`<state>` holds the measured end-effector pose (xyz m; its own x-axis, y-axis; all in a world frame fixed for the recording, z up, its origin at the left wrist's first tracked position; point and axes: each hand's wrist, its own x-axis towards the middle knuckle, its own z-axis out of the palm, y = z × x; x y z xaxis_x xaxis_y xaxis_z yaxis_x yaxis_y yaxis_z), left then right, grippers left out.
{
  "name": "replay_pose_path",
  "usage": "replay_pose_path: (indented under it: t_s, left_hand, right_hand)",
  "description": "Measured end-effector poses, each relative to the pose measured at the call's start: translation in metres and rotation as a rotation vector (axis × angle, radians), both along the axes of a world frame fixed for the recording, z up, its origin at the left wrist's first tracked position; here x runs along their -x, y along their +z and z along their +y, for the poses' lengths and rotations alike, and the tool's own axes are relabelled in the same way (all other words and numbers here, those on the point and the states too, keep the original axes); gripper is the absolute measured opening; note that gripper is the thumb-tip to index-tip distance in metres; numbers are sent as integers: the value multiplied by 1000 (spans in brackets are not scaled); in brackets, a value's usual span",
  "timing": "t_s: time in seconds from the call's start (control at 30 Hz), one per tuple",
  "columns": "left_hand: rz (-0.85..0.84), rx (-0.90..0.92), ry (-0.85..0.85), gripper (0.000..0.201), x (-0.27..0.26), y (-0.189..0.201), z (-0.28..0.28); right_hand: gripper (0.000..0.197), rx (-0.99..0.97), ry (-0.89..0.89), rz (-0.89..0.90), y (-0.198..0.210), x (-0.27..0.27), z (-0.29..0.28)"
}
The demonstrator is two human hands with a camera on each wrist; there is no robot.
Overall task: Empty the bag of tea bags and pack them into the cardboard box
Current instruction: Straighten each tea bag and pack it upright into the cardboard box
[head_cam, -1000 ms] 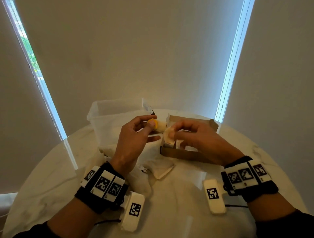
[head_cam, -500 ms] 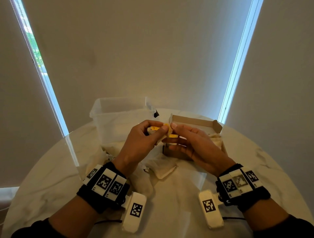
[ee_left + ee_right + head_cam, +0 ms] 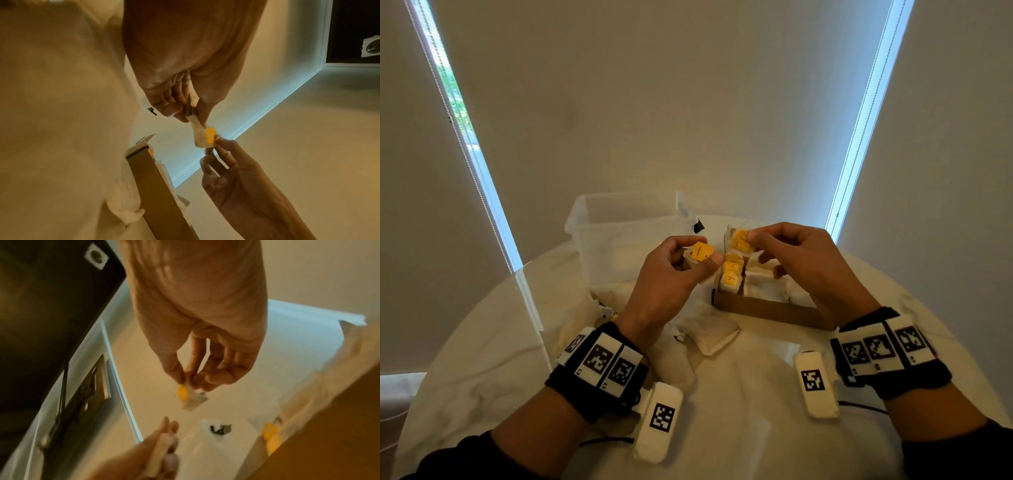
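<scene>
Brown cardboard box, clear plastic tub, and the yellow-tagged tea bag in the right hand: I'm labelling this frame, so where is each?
Brown cardboard box (image 3: 763, 310), head view, near side wall.
Clear plastic tub (image 3: 619, 236), head view, front wall.
Yellow-tagged tea bag (image 3: 740, 240), head view, yellow tag, pinched by right hand (image 3: 804, 260).

Dim, warm-toned room; cool daylight leaks along the blind (image 3: 619, 102) edges. Wide-angle bending at the borders. Right wrist view is motion-blurred, left softer.

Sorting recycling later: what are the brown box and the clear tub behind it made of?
The brown open-topped box looks like matte, unprinted cardboard: dull brown wall. The clear rectangular tub seems translucent plastic, slightly frosted, with a moulded rim.
</scene>
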<state>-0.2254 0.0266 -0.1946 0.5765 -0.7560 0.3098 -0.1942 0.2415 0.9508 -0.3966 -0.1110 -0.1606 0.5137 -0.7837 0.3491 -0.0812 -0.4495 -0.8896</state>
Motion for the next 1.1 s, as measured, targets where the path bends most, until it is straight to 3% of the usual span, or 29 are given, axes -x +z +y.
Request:
replay_pose_path:
  t_s: [0.23,0.3,0.47,0.57,0.73,0.83,1.0,1.1]
  left_hand:
    - [11,-10,-27,37,0,0,1]
    - [16,-18,-45,39,2,1,2]
    - [-6,-93,-100,47,5,4,3]
    - [-70,-152,-142,51,6,5,5]
    - [-129,-175,-218,51,5,3,5]
    - [-152,-183,-140,52,9,6,3]
    - [-23,-187,-36,67,10,14,2]
    - [29,-183,-22,62,8,14,2]
  right_hand:
    - [18,28,35,1,-2,9,-6]
    - [8,85,35,42,-4,8,-5]
    - [34,124,138,200,-5,0,9]
    - [19,140,200,189,-4,-1,16]
    - [8,229,148,204,-6,2,16]
    - [5,225,91,170,3,5,10]
    - [23,221,68,386,30,24,-1]
    - [27,163,84,436,35,27,-2]
